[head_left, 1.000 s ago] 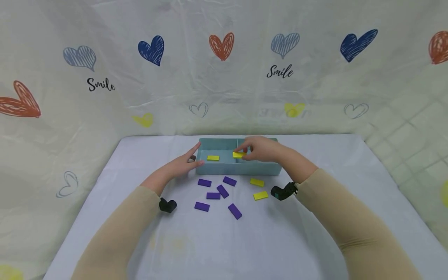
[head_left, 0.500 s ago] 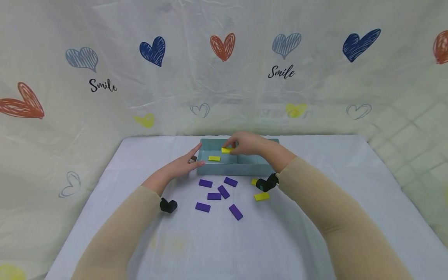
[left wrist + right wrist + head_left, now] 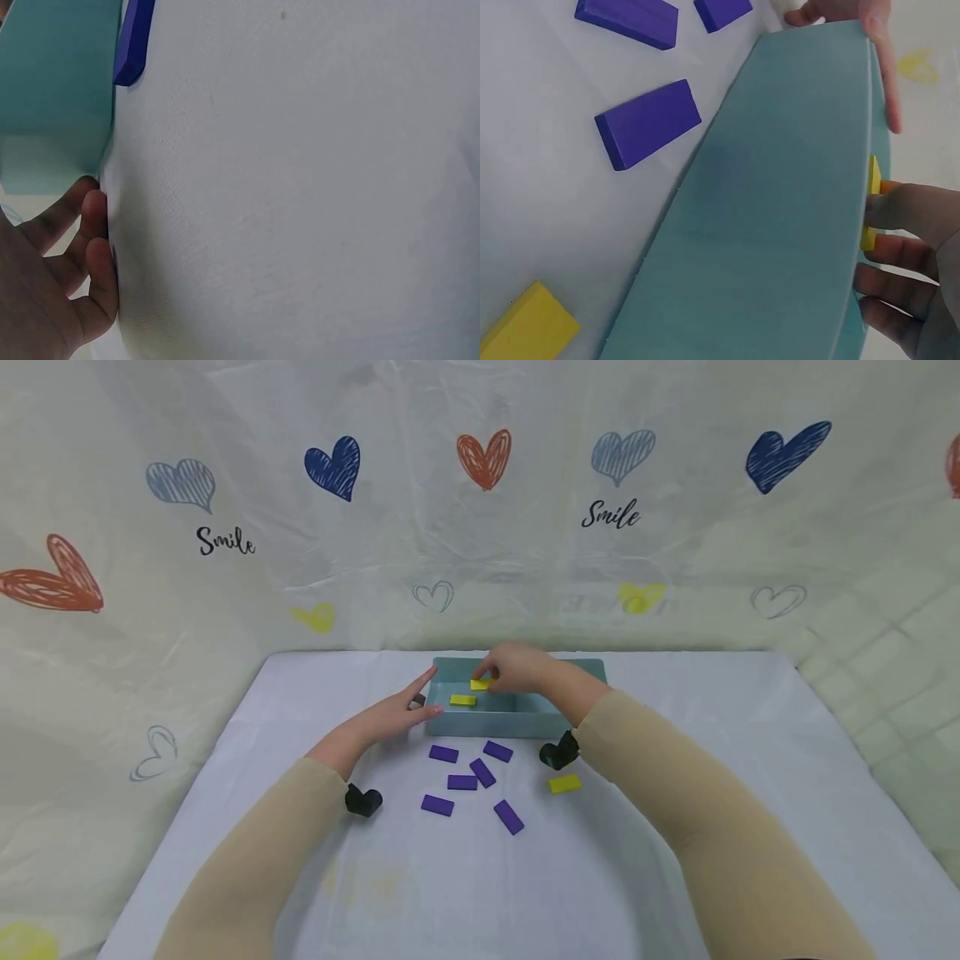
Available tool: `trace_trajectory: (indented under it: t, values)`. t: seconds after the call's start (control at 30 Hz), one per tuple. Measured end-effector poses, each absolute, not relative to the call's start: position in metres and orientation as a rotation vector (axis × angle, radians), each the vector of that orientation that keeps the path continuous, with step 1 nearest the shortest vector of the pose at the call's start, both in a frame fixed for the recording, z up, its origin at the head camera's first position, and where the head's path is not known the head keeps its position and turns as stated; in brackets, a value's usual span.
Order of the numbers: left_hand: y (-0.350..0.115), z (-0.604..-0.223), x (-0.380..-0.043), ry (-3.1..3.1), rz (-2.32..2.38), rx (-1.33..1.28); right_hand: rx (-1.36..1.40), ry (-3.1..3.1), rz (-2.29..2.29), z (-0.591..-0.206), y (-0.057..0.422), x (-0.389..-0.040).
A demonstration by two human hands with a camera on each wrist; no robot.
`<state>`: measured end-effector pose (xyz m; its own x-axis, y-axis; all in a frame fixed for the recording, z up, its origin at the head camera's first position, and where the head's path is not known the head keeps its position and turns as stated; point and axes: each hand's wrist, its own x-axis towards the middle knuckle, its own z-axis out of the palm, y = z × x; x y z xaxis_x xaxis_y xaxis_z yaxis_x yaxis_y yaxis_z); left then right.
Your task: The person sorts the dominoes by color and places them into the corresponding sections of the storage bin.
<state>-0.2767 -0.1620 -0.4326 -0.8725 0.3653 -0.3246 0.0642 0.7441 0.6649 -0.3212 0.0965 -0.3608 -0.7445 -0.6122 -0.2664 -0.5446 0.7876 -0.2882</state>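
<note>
A teal two-compartment box (image 3: pixel 495 724) stands at the back of the table. My right hand (image 3: pixel 520 668) reaches into its left compartment and pinches a yellow block (image 3: pixel 480 685) between thumb and fingers. Just in front of that block, a second yellow block (image 3: pixel 462 701) lies on the compartment floor. In the right wrist view the front wall hides part of the pinched yellow block (image 3: pixel 873 174). My left hand (image 3: pixel 386 714) rests against the box's left end, thumb and index finger spread; the left wrist view shows its other fingers (image 3: pixel 96 262) bent down beside the box.
Several purple blocks (image 3: pixel 462 782) lie scattered on the white cloth in front of the box. To their right is a yellow block (image 3: pixel 565 783); the right wrist camera (image 3: pixel 560 752) overlaps the area behind it. A curtain printed with hearts (image 3: pixel 483 460) hangs behind the table.
My right hand has carried the yellow block from over the divider leftward and back into the left compartment, then slightly lower. The left hand has kept its place at the box.
</note>
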Motion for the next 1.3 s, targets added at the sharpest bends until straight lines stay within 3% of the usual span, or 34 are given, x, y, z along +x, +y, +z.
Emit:
trace_trajectory:
  t: [0.77, 1.3]
  values:
    - [-0.165, -0.436, -0.278, 2.519, 0.936, 0.328, -0.845, 2.64, 0.073, -0.382, 0.082, -0.32]
    - [-0.165, -0.437, -0.279, 2.523, 0.93, 0.325, -0.899, 2.652, 0.055, -0.399, 0.074, -0.329]
